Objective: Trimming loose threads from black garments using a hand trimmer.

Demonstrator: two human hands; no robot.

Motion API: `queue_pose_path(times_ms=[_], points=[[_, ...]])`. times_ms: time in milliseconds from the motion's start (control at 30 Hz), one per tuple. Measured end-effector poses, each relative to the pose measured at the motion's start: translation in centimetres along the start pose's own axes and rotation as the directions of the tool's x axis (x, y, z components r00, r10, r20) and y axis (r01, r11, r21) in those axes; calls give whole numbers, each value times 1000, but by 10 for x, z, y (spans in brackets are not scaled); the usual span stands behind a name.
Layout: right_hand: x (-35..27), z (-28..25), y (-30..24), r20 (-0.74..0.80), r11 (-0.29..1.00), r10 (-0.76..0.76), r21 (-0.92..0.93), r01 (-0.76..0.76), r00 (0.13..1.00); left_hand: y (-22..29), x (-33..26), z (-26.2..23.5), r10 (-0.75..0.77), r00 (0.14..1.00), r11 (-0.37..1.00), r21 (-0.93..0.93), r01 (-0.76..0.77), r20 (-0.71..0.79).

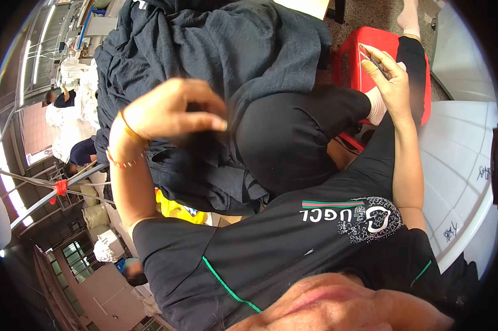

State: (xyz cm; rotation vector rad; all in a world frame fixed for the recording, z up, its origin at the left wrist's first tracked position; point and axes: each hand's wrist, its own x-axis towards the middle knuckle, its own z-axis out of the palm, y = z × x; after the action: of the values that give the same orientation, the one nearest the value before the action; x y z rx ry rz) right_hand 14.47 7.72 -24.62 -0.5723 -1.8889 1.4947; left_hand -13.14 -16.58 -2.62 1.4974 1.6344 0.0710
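Left hand [163, 110] is seen blurred, fingers curled above dark cloth [205, 41]; grip unclear. A small dark tool [374, 60], kind unclear, is held in the right hand [393, 85], over a red stool [355, 71].

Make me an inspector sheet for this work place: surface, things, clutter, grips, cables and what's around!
Surface: hidden under heaped dark cloth; a pale board shows at the top edge.
Things: dark cloth, rumpled; small metal tool, exact kind unclear.
Clutter: yellow item beside the cloth; red stool at upper right.
Left grip: blurred, fingers curled, in front of the cloth; whether it holds anything is unclear.
Right grip: pinching the small metal tool, in front of the red stool.
Cables: nothing clearly seen.
Surroundings: other people and white cloth at left; white gridded panel at right.
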Motion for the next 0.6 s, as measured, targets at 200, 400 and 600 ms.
queue_pose_path(times_ms=[200,400,600], points=[[-6,4,-9,42,999,39,-35,-38,998,-23,56,-30,73,915,963,268,39,-396],[-11,22,-35,174,965,37,250,-81,984,-5,37,-32,168,976,965,226,-133,-141],[16,62,-60,430,999,7,42,-28,903,-43,-6,-23,115,962,874,485,21,-249]])
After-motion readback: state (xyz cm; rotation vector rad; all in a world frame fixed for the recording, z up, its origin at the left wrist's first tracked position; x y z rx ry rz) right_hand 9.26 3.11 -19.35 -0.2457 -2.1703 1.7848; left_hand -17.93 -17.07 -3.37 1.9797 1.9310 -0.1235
